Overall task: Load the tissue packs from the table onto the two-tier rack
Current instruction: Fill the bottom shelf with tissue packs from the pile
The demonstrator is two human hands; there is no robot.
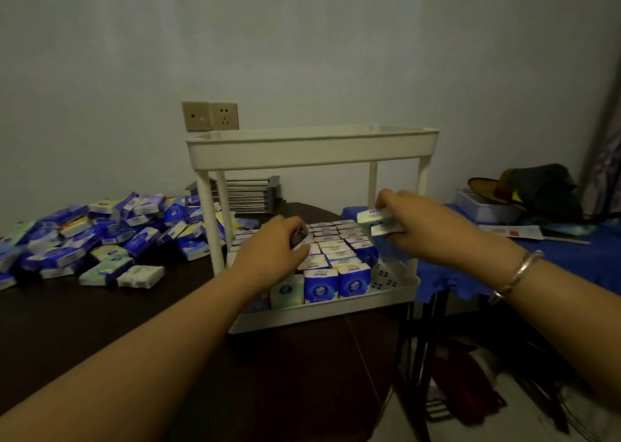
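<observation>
Lower tier (396,278) nearly full, upper tier (312,149) apparently bare, loose pile (97,236) remaining; right hand (433,229) grips two tissue packs (378,223), left hand (272,243) curls on stacked packs (332,256), grasp unclear.

The room is dim, with a cool, bluish-grey cast and soft, even light; its source cannot be told. The wall (302,38) darkens toward the upper corners. The dark bench (84,324) swallows detail, and the space beneath it on the right is murky. The wide lens bends straight lines near the edges and stretches the forearms. The right hand (433,229) is slightly smeared by motion, and the print on the tissue packs (322,283) reads soft.
</observation>
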